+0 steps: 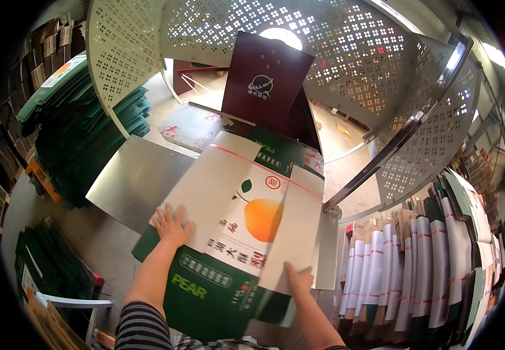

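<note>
Metal worktop (133,181) at left, printed pear carton (223,233) lying flat across it, a hand on either side.
Left hand (173,227): palm down, fingers spread wide on the left pale flap (203,181). Middle: pink band (235,153) crosses the far part; its underside run is hidden. Right hand (300,280): on the right pale flap (303,224), near its lower corner, thumb apart; can't tell whether the fingers grip the edge. Best handled, I judge, with even pressure on both flaps, edges squared, band untwisted.

L hand (174,227) palm-down, splayed, R hand (300,281) lower, both forearms (151,277) up from btm.
</note>
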